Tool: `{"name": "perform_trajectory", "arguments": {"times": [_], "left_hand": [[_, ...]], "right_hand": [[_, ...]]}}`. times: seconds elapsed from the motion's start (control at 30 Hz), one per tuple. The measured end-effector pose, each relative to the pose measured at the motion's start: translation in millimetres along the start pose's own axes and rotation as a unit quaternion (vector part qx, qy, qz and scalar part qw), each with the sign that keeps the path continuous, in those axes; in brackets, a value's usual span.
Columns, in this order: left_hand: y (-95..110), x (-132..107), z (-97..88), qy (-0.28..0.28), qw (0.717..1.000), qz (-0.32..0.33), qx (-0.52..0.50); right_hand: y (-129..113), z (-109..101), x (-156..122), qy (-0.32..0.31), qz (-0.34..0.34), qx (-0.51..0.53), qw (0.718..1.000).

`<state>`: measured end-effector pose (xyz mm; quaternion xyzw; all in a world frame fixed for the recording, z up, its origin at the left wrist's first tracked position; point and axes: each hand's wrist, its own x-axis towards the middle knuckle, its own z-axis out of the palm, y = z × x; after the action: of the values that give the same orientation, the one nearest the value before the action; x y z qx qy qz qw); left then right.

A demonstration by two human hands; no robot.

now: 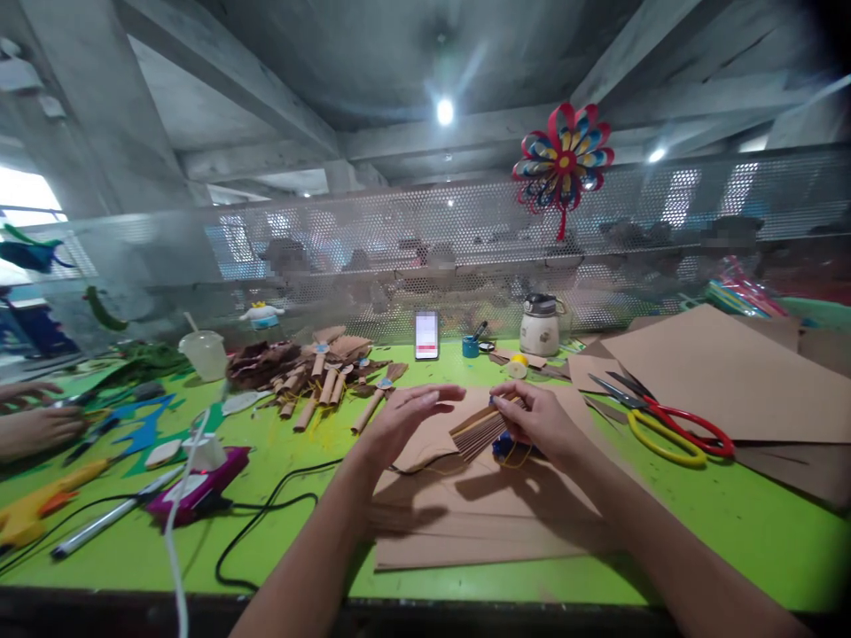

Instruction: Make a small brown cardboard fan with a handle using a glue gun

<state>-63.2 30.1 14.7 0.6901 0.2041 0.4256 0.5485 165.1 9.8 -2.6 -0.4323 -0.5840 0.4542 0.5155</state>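
My right hand (542,418) is closed on a pleated strip of brown paper (477,432), pinching its right end above a stack of brown paper sheets (485,514). Under that hand lies something blue with yellow string (509,450). My left hand (409,415) hovers just left of the pleated strip, fingers stretched out and slightly apart, holding nothing.
On the green table (764,532) lie two scissors, red (691,421) and yellow (655,436), on large brown sheets (731,381) at right. A pile of rolled paper pieces (319,377), a phone (426,334), a cup (205,353), a glue gun (33,514) and cables lie left. Another person's hands (36,425) work at far left.
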Motion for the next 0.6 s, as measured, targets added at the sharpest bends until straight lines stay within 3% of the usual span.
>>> {"name": "perform_trajectory", "arguments": {"times": [0.1,0.2,0.4,0.6], "left_hand": [[-8,3,9.7,0.036,0.996,-0.036,0.071],[-12,5,14.0,0.037,0.99,-0.069,0.115],[-8,3,24.4,-0.078,0.968,-0.11,0.213],[-11,0,28.3,-0.148,0.97,-0.166,0.1]], "right_hand": [[1,0,0,-0.004,-0.003,0.004,1.0],[1,1,0,-0.015,-0.001,-0.002,1.0],[4,3,0,-0.036,-0.01,-0.021,0.999],[5,4,-2,-0.049,-0.014,-0.025,0.998]]}}
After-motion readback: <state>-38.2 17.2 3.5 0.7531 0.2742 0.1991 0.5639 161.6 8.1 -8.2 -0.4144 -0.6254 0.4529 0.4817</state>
